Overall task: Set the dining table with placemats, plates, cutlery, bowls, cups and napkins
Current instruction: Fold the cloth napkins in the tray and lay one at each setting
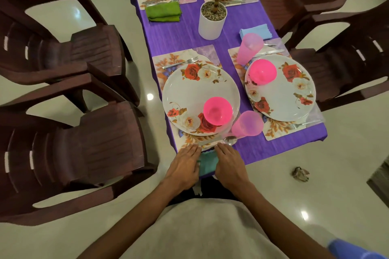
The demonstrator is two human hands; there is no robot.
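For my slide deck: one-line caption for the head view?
Both hands, left hand and right hand, flatten a teal napkin beside the nearest floral plate.

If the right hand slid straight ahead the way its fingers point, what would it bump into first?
Most likely the spoon. The right hand lies flat on the teal napkin, its fingertips nearly at the spoon's bowl. Beyond that stands the pink cup, though depth is hard to judge here.

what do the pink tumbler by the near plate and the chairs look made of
The frosted pink tumbler looks like translucent plastic: the purple cloth shows faintly through its wall. The dark brown slatted chairs look like moulded plastic with a wood-grain finish, judging by their one-piece form and dull sheen.
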